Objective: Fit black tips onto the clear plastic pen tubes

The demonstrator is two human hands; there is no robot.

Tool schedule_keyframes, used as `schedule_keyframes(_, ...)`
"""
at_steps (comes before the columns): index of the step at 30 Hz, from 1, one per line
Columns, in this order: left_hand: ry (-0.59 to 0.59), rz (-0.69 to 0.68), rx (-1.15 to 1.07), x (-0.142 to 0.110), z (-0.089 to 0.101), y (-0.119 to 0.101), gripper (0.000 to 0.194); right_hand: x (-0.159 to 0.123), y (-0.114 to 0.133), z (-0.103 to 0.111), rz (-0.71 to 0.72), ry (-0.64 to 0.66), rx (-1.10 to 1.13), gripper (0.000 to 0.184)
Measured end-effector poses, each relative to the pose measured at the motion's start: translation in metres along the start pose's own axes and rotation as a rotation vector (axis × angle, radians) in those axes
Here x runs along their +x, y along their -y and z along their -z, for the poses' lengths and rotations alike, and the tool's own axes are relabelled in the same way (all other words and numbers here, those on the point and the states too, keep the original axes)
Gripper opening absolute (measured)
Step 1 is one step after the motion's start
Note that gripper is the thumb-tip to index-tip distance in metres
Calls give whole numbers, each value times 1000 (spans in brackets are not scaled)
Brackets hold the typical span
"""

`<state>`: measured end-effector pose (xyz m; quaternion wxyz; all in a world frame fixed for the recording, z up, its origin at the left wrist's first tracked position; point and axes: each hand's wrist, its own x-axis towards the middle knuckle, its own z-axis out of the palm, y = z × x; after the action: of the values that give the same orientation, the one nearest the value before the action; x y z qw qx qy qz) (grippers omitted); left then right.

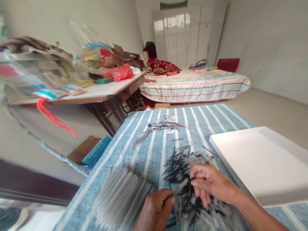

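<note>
A loose pile of thin black and translucent grey strips [178,163] lies on a blue-and-white striped cloth, and both hands work over it. My left hand [157,207] is closed, thumb against forefinger, on the end of a grey strip [181,186]. My right hand [208,183] is pinched at the other side of that strip, with a small dark bit at its fingertips too blurred to name. Beside my left hand lies a thick, neatly lined-up stack of long grey strips [120,199]. Farther back sits a smaller heap of grey and black strips [163,125].
A shallow white tray [267,160] stands on the striped cloth [144,160] at the right. To the left, a desk [113,88] holds plastic bags and a red bag [122,72]. A bed [197,85] and a white wardrobe [183,38] are behind.
</note>
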<state>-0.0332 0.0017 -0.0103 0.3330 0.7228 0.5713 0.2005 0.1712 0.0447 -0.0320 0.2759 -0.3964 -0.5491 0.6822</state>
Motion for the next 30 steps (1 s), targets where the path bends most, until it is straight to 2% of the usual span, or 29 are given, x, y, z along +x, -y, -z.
schedule_keyframes(6,27,51,-38,0,1,-6,25,1,4,1,32,-160,-10,35)
schedule_keyframes(12,65,65,-55,0,-2,-9,24,0,2,-4,2,-97,-79,32)
schedule_keyframes(15,106,69,-53,-1,11,-4,24,0,5,4,37,-169,-49,31)
schedule_keyframes(19,203,124,-118,-9,46,19,22,-2,12,23,72,-333,0,31)
schedule_keyframes(20,176,173,-159,-11,54,25,21,-2,12,26,72,-356,1,31)
schedule_keyframes(22,21,272,-275,-13,62,33,23,0,12,30,70,-394,-19,32)
schedule_keyframes(24,-181,301,-426,-13,60,31,23,2,10,30,68,-428,-48,31)
schedule_keyframes(26,-316,264,-619,-10,51,20,19,4,9,27,75,-477,-82,27)
schedule_keyframes(28,-342,232,-847,-5,39,3,16,2,11,19,98,-514,-142,26)
schedule_keyframes(30,-316,223,-1085,-1,27,-16,15,-3,17,5,132,-460,-238,27)
